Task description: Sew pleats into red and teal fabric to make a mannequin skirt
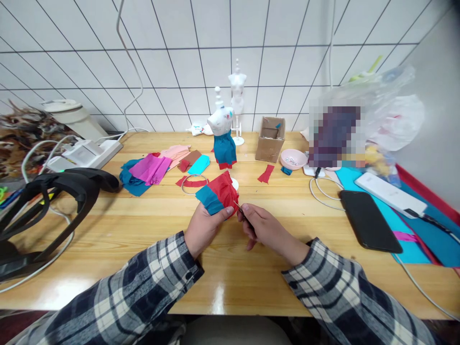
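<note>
My left hand pinches a piece of red and teal crinkled fabric between thumb and fingers, above the middle of the table. My right hand is closed around small dark-handled scissors. Their thin metal tip meets the right edge of the red part; most of the handle is hidden by my fingers. Just behind the fabric stands a small white dress form, slightly tilted, wearing a teal piece with a red hem. A silvery ring lies on a red strip to the left.
A second white dress form stands near the tiled wall. Right of it are a cardboard box and a pink bowl. Folded coloured pieces lie left, beside a black headset. A phone and cables lie right.
</note>
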{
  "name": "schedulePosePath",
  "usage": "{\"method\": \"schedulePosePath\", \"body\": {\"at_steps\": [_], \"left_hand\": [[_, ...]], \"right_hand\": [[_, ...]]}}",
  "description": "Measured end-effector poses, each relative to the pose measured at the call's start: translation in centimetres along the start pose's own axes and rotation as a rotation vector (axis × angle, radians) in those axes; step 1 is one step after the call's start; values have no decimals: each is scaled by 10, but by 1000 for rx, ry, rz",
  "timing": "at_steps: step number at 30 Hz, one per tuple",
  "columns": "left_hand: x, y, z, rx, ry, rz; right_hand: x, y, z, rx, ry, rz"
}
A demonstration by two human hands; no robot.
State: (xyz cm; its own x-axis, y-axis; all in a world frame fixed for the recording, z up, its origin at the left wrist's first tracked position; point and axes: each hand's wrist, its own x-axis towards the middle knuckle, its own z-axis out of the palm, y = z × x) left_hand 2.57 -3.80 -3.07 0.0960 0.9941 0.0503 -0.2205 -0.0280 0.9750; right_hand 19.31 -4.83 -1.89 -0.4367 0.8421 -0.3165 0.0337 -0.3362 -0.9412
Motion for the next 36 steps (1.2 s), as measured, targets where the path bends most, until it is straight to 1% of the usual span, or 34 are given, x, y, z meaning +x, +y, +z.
{"method": "schedulePosePath", "body": {"at_steps": [8, 10, 14, 19, 23, 26, 29, 32, 36], "left_hand": [[-1, 0, -4, 39, -118, -31], [-2, 0, -4, 47, -128, -34], [-2, -1, -4, 61, -94, -40], [-2, -1, -4, 50, -103, -59], [-4, -1, -1, 23, -78, -61], [-5, 2, 3, -110, -60, -55], [-3, 4, 4, -228, -12, -47], [0, 3, 1, -150, 38, -24], [0, 0, -3, -56, 55, -43]], "right_hand": [[2, 1, 1, -13, 19, -28], [2, 1, 3, -12, 25, -35], [2, 3, 6, -4, 28, -46], [3, 5, 7, 14, 39, -59], [4, 6, 7, 15, 57, -71], [4, 5, 7, 7, 56, -77], [4, 5, 7, -3, 47, -70], [3, 5, 7, 4, 36, -51], [2, 5, 8, 21, 26, -39]]}}
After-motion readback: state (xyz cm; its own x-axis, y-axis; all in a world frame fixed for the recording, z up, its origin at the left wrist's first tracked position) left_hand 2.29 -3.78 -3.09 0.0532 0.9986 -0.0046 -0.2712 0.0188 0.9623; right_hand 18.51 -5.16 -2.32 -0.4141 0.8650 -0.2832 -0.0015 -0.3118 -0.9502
